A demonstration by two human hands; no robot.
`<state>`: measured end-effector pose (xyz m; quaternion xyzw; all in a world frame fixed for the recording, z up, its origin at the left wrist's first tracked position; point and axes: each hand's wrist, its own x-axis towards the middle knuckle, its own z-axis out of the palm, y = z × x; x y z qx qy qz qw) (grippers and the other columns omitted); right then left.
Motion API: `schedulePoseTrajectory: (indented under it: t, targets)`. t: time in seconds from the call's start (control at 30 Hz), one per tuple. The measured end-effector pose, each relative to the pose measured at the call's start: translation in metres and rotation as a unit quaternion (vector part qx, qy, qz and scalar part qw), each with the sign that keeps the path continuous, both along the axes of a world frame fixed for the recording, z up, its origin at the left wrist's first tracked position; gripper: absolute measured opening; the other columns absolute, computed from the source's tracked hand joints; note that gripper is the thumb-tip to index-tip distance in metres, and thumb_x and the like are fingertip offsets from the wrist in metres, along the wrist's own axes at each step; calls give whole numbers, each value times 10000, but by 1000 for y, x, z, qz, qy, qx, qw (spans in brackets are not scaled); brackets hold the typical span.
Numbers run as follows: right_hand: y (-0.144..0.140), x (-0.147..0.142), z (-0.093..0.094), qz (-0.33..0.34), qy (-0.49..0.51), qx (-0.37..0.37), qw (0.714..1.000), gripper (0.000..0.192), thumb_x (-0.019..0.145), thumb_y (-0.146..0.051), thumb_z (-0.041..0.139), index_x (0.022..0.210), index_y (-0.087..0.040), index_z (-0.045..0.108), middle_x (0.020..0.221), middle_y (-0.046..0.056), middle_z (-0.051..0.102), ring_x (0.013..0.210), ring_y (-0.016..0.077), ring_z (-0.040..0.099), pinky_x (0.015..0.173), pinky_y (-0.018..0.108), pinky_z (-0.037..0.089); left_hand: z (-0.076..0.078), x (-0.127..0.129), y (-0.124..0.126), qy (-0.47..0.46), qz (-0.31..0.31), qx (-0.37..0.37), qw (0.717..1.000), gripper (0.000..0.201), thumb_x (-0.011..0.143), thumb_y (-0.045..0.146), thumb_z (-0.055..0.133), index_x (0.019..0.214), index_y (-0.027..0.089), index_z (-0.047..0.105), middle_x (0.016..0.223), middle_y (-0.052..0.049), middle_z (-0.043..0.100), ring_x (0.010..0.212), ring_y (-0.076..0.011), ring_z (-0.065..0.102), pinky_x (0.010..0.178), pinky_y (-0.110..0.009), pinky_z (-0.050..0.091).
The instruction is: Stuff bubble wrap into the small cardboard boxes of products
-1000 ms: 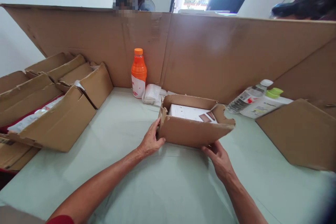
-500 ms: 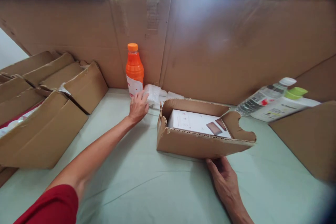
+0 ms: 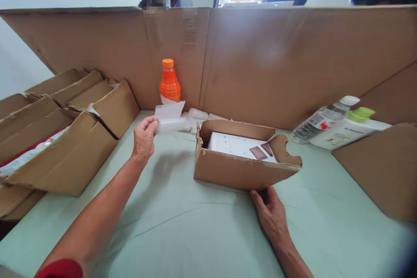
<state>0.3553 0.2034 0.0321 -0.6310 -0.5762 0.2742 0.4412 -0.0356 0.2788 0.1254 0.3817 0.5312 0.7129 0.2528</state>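
Note:
Pinched between the thumb and fingers of my left hand (image 3: pixel 143 140) is a piece of translucent bubble wrap (image 3: pixel 170 124), held above the cloth in front of an orange bottle (image 3: pixel 170 86). My right hand (image 3: pixel 273 218) grips the lower edge of an open cardboard box (image 3: pixel 228 168), its thumb at the front and its other fingers hidden underneath. The right end of that box is tipped up off the cloth. Inside it lies a white printed box (image 3: pixel 236 146). More rolled wrap (image 3: pixel 197 114) lies behind, by the cardboard wall.
Divided cardboard bins (image 3: pixel 65 156) stand on the left, one with packets inside. A clear water bottle (image 3: pixel 321 119) and a white bottle with a green cap (image 3: pixel 347 132) lean at the right beside a cardboard panel (image 3: pixel 381 169). A tall cardboard wall (image 3: pixel 276 65) closes the back.
My left hand has taken up the bubble wrap from beside the orange bottle and drawn it left and nearer. My right hand stays at the box. The view has shifted slightly.

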Motion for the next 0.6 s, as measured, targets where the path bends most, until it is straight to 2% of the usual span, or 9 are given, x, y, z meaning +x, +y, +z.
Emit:
schedulePoseTrajectory:
  t: [0.07, 0.17, 0.27, 0.33, 0.43, 0.6]
  targets:
    - [0, -2, 1, 4, 2, 5, 1000, 395, 783, -504, 631, 1015, -184, 637, 835, 60, 722, 758, 238, 653, 698, 341, 537, -6, -6, -39, -68, -12, -23, 997, 321, 658, 398, 724, 889, 178, 684, 812, 0, 673, 708, -118, 597, 661, -234, 467]
    - [1, -4, 2, 7, 6, 11, 1000, 388, 783, -484, 626, 1025, -181, 628, 861, 64, 718, 777, 234, 647, 717, 345, 533, -25, -4, -93, -152, -29, -73, 985, 331, 563, 377, 793, 794, 179, 664, 706, 27, 643, 620, -102, 573, 600, -221, 449]
    - [1, -7, 2, 15, 19, 23, 999, 367, 774, -459, 639, 1015, -182, 622, 870, 60, 712, 778, 223, 634, 724, 347, 525, -44, 5, -131, -213, -55, -131, 967, 330, 504, 329, 822, 750, 166, 677, 671, 20, 654, 587, -111, 581, 567, -226, 442]
    - [1, -8, 2, 16, 26, 27, 999, 357, 756, -453, 659, 989, -184, 623, 832, 48, 701, 745, 212, 616, 709, 347, 518, -52, 10, -143, -244, -79, -165, 952, 318, 478, 290, 826, 732, 152, 693, 675, 0, 676, 598, -132, 605, 571, -244, 457]
    - [0, -9, 2, 12, 31, 26, 999, 361, 732, -445, 680, 976, -185, 625, 813, 42, 691, 741, 209, 608, 716, 355, 517, -56, 10, -150, -273, -110, -188, 937, 288, 464, 251, 821, 705, 148, 699, 700, -24, 704, 658, -165, 649, 638, -279, 499]
    - [0, -8, 2, 20, 58, 24, 998, 433, 693, -437, 707, 1037, -182, 638, 926, 66, 714, 856, 235, 651, 810, 394, 546, -54, -3, -151, -269, -114, -178, 940, 291, 493, 245, 841, 737, 158, 708, 750, -13, 725, 735, -149, 663, 729, -258, 497]
